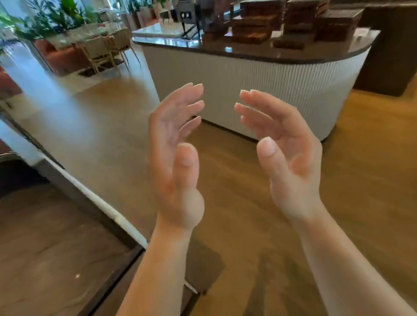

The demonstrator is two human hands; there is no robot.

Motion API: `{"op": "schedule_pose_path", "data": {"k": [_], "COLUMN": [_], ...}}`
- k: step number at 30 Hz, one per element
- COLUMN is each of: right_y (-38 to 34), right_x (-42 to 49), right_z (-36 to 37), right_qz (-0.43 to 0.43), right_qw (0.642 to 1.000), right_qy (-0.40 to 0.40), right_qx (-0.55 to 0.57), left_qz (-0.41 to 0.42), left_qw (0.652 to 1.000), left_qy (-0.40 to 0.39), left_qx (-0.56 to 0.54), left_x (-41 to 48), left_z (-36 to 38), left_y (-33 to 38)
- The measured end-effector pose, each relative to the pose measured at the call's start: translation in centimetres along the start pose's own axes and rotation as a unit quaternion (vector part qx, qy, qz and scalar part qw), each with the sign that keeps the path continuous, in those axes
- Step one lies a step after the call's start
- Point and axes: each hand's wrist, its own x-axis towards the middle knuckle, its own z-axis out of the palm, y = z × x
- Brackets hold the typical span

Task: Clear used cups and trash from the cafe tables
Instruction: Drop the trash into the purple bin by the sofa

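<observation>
Nearest, at centre: left hand (176,159) and right hand (284,151) raised, palms facing, fingers straight and relaxed, holding nothing. Below, wood floor (104,129). At 1 o'clock, rounded counter (247,83) carrying stacked wooden boxes (260,15). Farthest, at 11 o'clock, cafe tables (87,33) with chairs (98,52) beside plants (57,16); anything on them too blurred to tell.

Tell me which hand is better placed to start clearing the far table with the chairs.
Left, marginally: the left hand and right hand are both open and empty, but the table lies far off to the left. Neither reaches it yet.
</observation>
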Motion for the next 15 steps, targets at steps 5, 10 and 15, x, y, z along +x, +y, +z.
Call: {"op": "schedule_pose_path", "data": {"k": [5,10,15], "right_y": [1.9,5.8,12.3], "right_x": [3.0,7.5,13.6], "right_z": [-6.4,-9.0,-10.2], "right_qz": [-0.014,-0.026,-0.019], "right_qw": [0.999,0.998,0.997], "right_qy": [0.028,0.013,-0.033], "right_qx": [-0.036,-0.052,-0.07], "left_qz": [0.006,0.016,0.046], "left_qw": [0.999,0.998,0.996], "left_qy": [-0.045,-0.042,0.012], "left_qx": [-0.022,-0.047,-0.08], "left_x": [2.8,6.4,11.9], "left_z": [6.1,8.5,8.9], "left_y": [-3.2,-8.8,-17.0]}}
